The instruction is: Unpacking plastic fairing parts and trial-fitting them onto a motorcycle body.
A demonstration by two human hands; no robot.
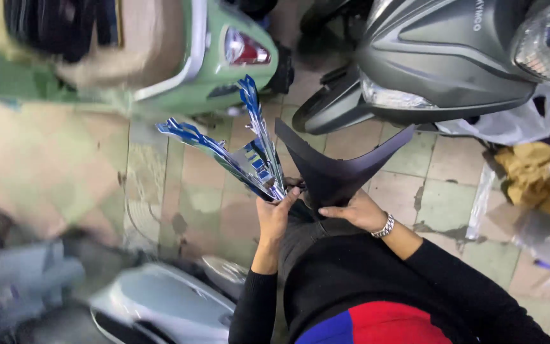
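My left hand (275, 215) grips the pointed base of a V-shaped chrome trim piece with blue patterning (243, 153), its two arms spreading up and to the left. My right hand (358, 211), with a metal bracelet at the wrist, rests on the lower part of a dark grey V-shaped scooter panel (332, 171). That panel stands against my knee just right of the chrome piece. Both sleeves are black.
A green scooter's rear (224, 57) is at the top left. A grey scooter's front (440, 57) is at the top right. A pale blue scooter (154, 306) sits at the lower left. Plastic wrap and crumpled paper (529, 172) lie on the tiled floor at the right.
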